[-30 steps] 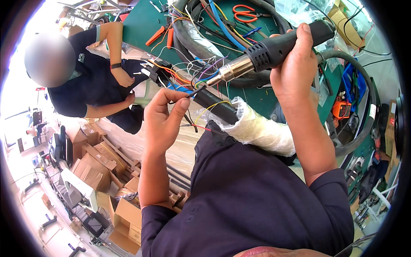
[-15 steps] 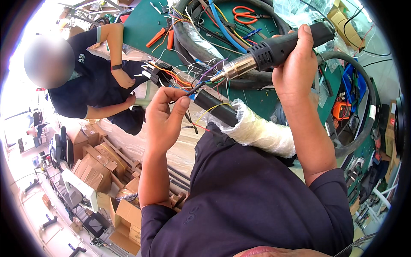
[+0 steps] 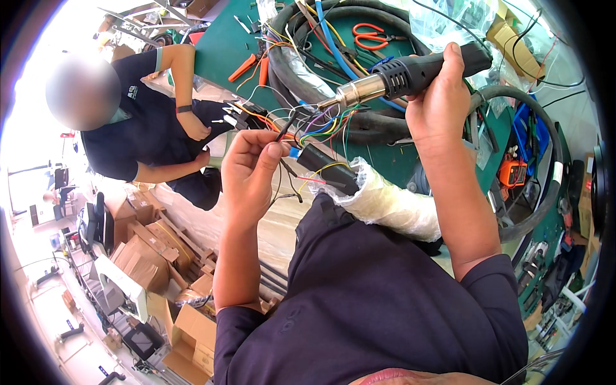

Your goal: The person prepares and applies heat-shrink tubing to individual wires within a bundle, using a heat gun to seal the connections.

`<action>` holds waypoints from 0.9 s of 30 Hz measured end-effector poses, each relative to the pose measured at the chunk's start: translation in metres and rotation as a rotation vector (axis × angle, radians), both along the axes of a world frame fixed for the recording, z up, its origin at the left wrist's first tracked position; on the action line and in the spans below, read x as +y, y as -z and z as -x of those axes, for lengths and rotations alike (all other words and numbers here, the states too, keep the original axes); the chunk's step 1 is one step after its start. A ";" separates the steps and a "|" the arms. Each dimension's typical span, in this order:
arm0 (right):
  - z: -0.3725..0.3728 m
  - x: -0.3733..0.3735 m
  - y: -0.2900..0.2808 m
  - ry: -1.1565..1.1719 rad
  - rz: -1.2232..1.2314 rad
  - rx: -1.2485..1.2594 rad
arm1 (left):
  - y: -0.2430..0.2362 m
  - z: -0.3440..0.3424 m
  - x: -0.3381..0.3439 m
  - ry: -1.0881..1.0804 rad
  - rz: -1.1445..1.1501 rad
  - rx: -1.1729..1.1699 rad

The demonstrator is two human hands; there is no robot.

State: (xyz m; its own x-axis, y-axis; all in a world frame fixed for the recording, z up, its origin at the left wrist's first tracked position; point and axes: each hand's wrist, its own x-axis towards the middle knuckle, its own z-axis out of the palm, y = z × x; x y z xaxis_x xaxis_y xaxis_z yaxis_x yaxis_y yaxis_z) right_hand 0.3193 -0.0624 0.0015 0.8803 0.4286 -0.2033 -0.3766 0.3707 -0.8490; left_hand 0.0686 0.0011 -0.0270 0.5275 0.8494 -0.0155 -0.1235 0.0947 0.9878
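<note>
My right hand (image 3: 443, 96) is wrapped round the black grip of a heat gun (image 3: 401, 78), its metal nozzle pointing left. My left hand (image 3: 251, 168) pinches a thin black sleeved wire (image 3: 287, 126) between thumb and fingertips, and the nozzle tip is close to that wire's upper end. Several coloured wires (image 3: 321, 127) fan out behind it from a thick black cable (image 3: 326, 168). That cable's lower part is wrapped in clear plastic film (image 3: 391, 204) and lies across my lap. Short black and red wire ends hang below my left fingers.
A green table (image 3: 221, 48) bears coiled black cable (image 3: 282, 70), orange-handled pliers (image 3: 247, 67) and red-handled scissors (image 3: 373, 36). At the left a person (image 3: 138, 122) sits with hands in the lap. Cardboard boxes (image 3: 144, 263) are stacked on the floor; an orange device (image 3: 512, 172) lies at the right.
The heat gun has shifted slightly left and levelled out. The sleeved wire in my left hand now points more steeply upward. My view has shifted a little.
</note>
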 end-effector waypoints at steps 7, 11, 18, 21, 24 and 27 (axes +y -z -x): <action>0.004 0.003 0.002 0.006 -0.032 0.015 | 0.004 -0.003 0.004 0.030 -0.012 -0.067; 0.006 0.003 0.000 -0.013 -0.035 0.004 | 0.003 -0.004 0.005 0.042 -0.025 -0.063; 0.006 0.005 0.002 0.000 -0.016 -0.017 | 0.003 -0.005 0.006 0.056 -0.032 -0.061; 0.006 0.006 0.003 -0.003 -0.015 -0.014 | 0.003 -0.005 0.006 0.060 -0.019 -0.073; 0.005 0.007 0.003 -0.007 -0.012 -0.012 | 0.004 -0.007 0.006 0.054 -0.007 -0.088; 0.005 0.008 0.002 0.001 -0.018 -0.005 | 0.005 -0.008 0.007 0.056 -0.004 -0.107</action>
State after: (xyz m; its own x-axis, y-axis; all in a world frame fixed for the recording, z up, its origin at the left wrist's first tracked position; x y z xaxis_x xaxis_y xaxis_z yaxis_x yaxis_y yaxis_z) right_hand 0.3144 -0.0548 -0.0008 0.8820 0.4309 -0.1909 -0.3715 0.3863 -0.8442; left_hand 0.0765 0.0078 -0.0315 0.5723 0.8187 0.0465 -0.2228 0.1007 0.9697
